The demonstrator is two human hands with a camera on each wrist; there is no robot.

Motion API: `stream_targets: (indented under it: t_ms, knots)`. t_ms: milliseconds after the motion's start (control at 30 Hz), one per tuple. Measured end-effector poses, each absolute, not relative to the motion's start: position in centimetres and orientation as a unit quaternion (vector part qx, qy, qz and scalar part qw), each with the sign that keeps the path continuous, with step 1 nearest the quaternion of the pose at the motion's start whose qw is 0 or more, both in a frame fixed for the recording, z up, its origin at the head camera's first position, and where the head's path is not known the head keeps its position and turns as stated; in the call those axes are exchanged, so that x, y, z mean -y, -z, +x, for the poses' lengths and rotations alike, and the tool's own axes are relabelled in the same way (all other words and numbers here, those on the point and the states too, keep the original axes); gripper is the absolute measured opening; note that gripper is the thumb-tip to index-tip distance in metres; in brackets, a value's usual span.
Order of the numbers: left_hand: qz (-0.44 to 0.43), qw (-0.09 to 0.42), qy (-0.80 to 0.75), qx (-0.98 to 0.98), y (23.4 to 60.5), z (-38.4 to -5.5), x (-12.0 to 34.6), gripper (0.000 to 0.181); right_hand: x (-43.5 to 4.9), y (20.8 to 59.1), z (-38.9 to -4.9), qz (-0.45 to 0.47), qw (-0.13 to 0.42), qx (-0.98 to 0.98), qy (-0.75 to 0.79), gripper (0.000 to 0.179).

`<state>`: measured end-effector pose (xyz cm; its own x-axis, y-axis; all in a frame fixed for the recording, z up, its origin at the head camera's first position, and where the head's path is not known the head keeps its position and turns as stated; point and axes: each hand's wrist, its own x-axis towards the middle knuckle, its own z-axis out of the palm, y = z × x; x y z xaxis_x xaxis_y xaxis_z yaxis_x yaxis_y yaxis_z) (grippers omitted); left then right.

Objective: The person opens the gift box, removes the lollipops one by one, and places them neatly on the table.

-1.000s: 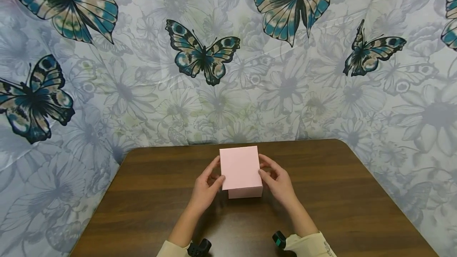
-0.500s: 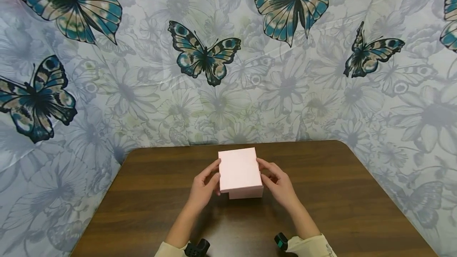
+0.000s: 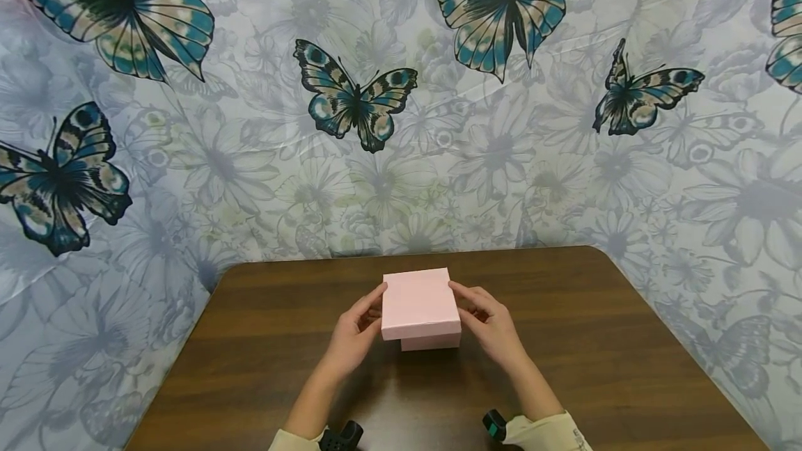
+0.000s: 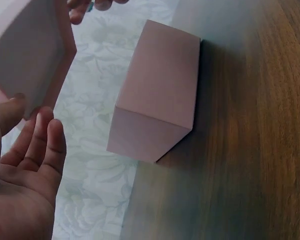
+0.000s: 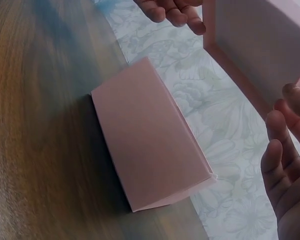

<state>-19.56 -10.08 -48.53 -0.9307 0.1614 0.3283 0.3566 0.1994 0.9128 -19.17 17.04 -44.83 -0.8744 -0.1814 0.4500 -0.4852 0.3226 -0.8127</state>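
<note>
A pink box lid [image 3: 416,303] is held up by both hands over a pink box base [image 3: 430,344], which stands on the wooden table. My left hand [image 3: 352,341] pinches the lid's left side; in the left wrist view its thumb [image 4: 12,112] lies at the lid's hollow underside, fingers against the outer rim. On the opposite side, my right hand [image 3: 493,324] grips the lid between thumb and fingers. Both wrist views show a gap between lid and base [image 5: 152,135]. What the base contains is hidden.
Beneath everything is a brown wooden table [image 3: 595,353] with rounded far corners. Behind it hangs a pale cloth [image 3: 501,179] printed with flowers and butterflies. Dark devices are strapped on both wrists, beside light sleeves [image 3: 545,431].
The lid has shifted slightly left and tilted, so its front rim now shows, and its far edge sits lower in the head view. Both hands moved with it; the base stayed put.
</note>
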Motion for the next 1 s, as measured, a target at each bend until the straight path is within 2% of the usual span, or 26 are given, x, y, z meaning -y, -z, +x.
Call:
stream_targets:
  t_ms: [367,600,833,1000]
  knots:
    - [-0.152,0.13,0.593,0.78,48.6,-19.2,10.2,0.052,-16.4,44.5,-18.5,0.206,0.169,0.771,-0.579,0.038]
    - [-0.152,0.147,0.595,0.775,48.3,-18.8,10.1,0.043,-16.5,46.1,-19.6,0.22,0.203,0.753,-0.586,0.033]
    - [-0.15,0.207,0.577,0.776,47.7,-18.4,9.5,0.025,-16.5,47.6,-20.5,0.22,0.227,0.717,-0.622,0.029]
    - [-0.141,0.238,0.57,0.774,47.4,-18.3,9.3,0.025,-16.0,47.5,-20.4,0.209,0.227,0.699,-0.645,0.029]
